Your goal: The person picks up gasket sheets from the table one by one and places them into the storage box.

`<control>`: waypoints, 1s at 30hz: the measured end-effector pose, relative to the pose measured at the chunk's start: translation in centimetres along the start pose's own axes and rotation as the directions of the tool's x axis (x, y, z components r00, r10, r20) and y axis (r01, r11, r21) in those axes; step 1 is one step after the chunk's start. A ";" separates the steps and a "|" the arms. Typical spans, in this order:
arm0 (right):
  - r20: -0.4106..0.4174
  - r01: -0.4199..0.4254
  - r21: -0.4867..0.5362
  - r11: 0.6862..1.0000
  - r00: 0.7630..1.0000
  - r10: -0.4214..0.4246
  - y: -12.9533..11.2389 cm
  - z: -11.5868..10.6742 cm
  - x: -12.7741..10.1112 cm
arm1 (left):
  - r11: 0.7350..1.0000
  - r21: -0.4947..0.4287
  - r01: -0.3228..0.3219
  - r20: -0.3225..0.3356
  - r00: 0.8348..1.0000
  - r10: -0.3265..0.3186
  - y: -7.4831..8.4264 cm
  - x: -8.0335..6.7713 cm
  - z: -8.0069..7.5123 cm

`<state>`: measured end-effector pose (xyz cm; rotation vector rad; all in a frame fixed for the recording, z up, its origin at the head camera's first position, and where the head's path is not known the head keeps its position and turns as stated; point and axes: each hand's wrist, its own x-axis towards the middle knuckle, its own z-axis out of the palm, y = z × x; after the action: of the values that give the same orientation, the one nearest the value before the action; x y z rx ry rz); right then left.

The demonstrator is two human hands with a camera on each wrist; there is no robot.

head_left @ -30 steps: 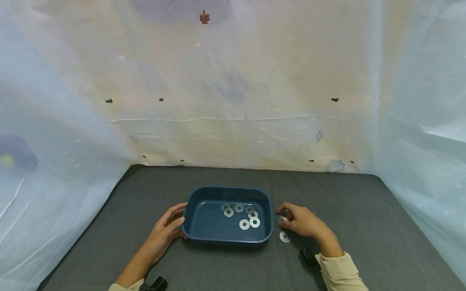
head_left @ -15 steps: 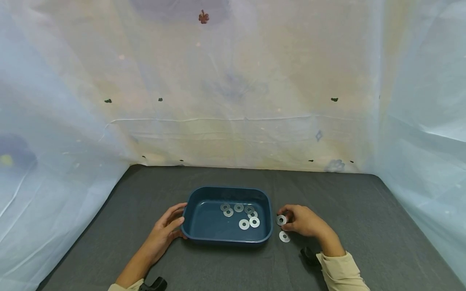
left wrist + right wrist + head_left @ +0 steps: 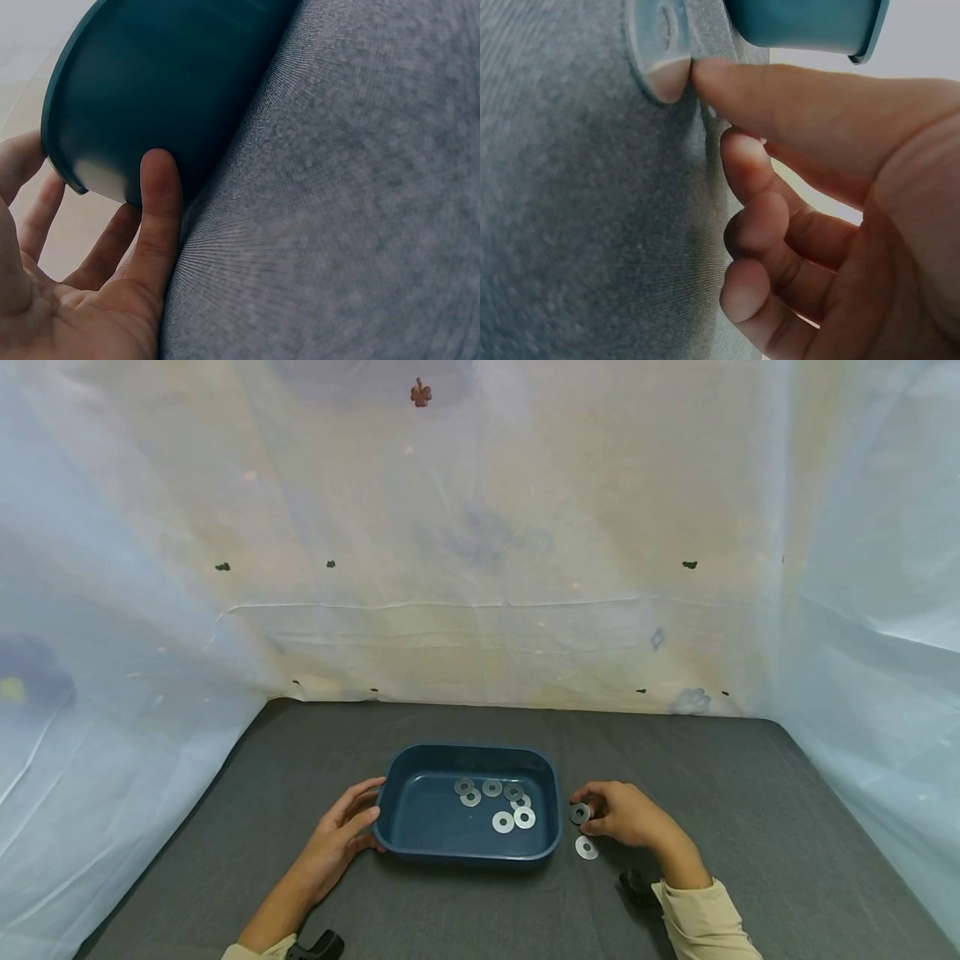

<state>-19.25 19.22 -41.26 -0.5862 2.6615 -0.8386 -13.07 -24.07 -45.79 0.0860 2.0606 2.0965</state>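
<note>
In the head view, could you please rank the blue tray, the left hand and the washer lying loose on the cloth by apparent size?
1. Blue tray
2. Left hand
3. Washer lying loose on the cloth, beside the right hand; clearly smallest.

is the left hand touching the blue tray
Touching. The left wrist view shows the left hand's thumb pressed flat against the blue tray's outer wall, no gap between them.

Bare hands, beige sleeves (image 3: 701, 917) — black wrist-mounted cameras (image 3: 634, 887) beside the cuffs
</note>
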 end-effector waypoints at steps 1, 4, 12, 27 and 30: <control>-0.003 -0.004 -0.003 1.000 1.000 0.004 0.0 0.0 0.0 | 1.000 0.001 -0.001 0.001 1.000 0.001 0.0 0.0 0.0; -0.014 -0.007 -0.012 1.000 1.000 0.007 0.0 0.1 -0.1 | 1.000 0.000 -0.004 0.003 1.000 0.004 0.0 -0.1 0.0; -0.028 -0.017 -0.029 0.999 0.999 0.017 0.0 0.1 0.0 | 1.000 0.000 -0.015 0.010 1.000 0.015 0.0 -0.1 -0.1; -0.023 -0.026 -0.013 1.000 0.999 0.026 0.4 -0.1 -0.2 | 1.000 0.006 0.001 -0.010 1.000 -0.001 0.1 0.0 0.0; -0.026 -0.031 -0.009 0.999 0.999 0.030 0.4 -0.1 -0.2 | 1.000 0.004 -0.003 -0.007 1.000 0.003 0.1 0.0 0.0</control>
<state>-19.24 19.65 -41.37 -0.5392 2.6920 -0.8305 -13.05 -24.03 -45.72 0.0817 2.0703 2.0971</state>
